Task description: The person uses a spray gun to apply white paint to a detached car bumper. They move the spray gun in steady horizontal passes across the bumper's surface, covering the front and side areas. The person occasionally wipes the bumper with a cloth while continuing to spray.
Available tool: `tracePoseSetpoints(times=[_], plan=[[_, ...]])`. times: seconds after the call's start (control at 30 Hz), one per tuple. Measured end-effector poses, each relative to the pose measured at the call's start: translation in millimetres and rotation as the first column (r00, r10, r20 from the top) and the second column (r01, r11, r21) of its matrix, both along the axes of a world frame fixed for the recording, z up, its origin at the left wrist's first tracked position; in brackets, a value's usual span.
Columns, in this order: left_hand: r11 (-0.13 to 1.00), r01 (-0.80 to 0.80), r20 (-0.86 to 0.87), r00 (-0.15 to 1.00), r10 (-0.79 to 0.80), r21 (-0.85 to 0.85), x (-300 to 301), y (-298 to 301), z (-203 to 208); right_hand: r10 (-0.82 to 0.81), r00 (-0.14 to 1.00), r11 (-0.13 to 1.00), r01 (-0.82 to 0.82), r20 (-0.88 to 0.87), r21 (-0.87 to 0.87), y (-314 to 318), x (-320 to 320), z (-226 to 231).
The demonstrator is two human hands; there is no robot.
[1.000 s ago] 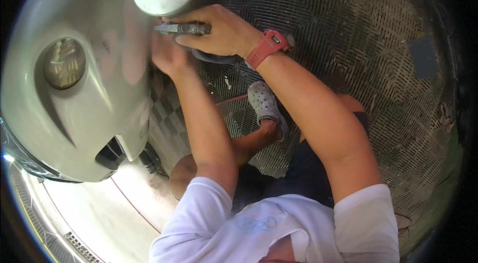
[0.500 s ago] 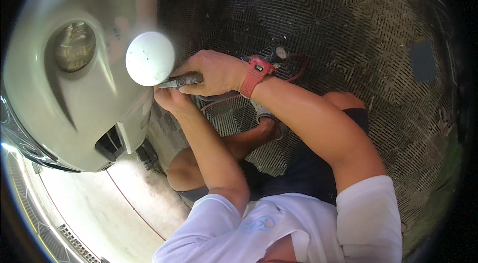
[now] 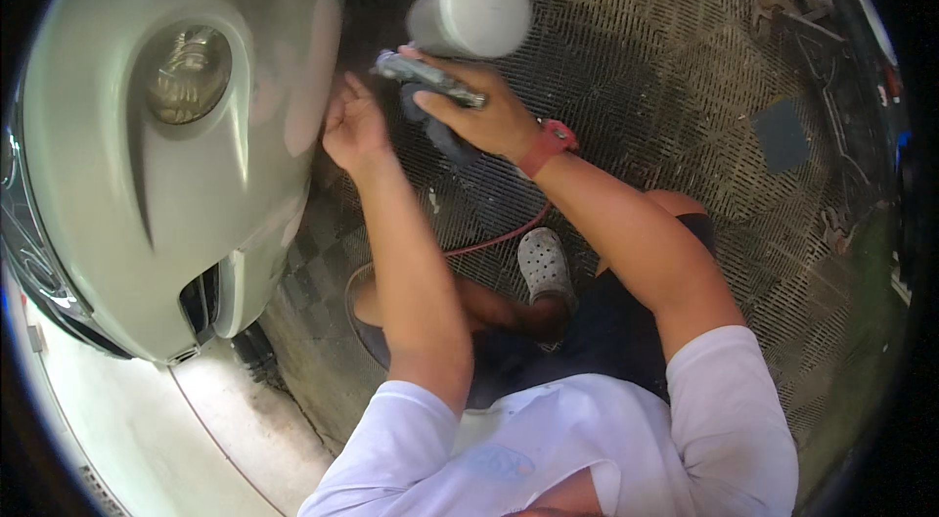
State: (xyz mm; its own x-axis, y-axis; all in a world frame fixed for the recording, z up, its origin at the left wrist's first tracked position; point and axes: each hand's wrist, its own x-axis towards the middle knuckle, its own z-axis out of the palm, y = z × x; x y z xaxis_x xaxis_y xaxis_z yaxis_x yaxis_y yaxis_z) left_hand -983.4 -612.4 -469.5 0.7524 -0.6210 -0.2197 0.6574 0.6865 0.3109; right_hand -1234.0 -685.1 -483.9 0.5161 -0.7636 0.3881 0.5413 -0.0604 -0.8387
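Observation:
My right hand point(image 3: 489, 106), with a red watch point(image 3: 550, 147) on the wrist, is closed around a spray gun point(image 3: 435, 82). A white round paint cup point(image 3: 484, 13) sits on top of the gun, whose metal front end points left toward the car. Beneath the gun hangs a dark, cloth-like thing point(image 3: 445, 137); whether my hand holds it too, I cannot tell. My left hand point(image 3: 356, 129) is open and empty, palm up with fingers spread, close to the edge of the pale car bumper point(image 3: 215, 214). A headlight point(image 3: 189, 75) shows in the car's front.
A red hose point(image 3: 504, 238) runs across the dark slatted floor mat point(image 3: 626, 57) near my foot in a grey clog point(image 3: 544, 263). A blue-grey flat piece point(image 3: 781, 134) lies on the mat at the right. Clutter point(image 3: 827, 38) lines the far right edge.
My hands were together beside the bumper and have parted. The right has lifted the spray gun up and to the right, its cup tilting. The left has opened.

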Motion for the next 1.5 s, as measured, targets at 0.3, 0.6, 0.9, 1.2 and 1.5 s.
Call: tracePoseSetpoints(times=[0.3,0.6,0.9,1.2,1.5], plan=[[1.0,-0.002,-0.077,0.997,0.004,0.022,-38,-161,-18,-0.135,0.935,0.983,0.084,-0.327,-0.166,-59,-37,34],[0.92,-0.11,0.746,0.625,-0.23,0.376,-8,-195,-59,-0.036,0.791,0.999,0.017,-0.611,-0.037,-111,-26,113],[0.89,0.278,0.06,0.96,-0.275,-0.36,8,-265,-44,-0.056,0.885,0.998,0.046,-0.463,-0.031,-125,-47,146],[0.895,0.246,0.151,0.967,-0.203,-0.373,18,-320,-49,0.137,0.934,0.968,-0.055,-0.33,0.245,-180,-34,102],[0.854,0.167,0.652,0.579,-0.49,0.493,-14,-339,-62,0.086,0.936,0.976,-0.01,-0.341,0.218,-258,26,22]])
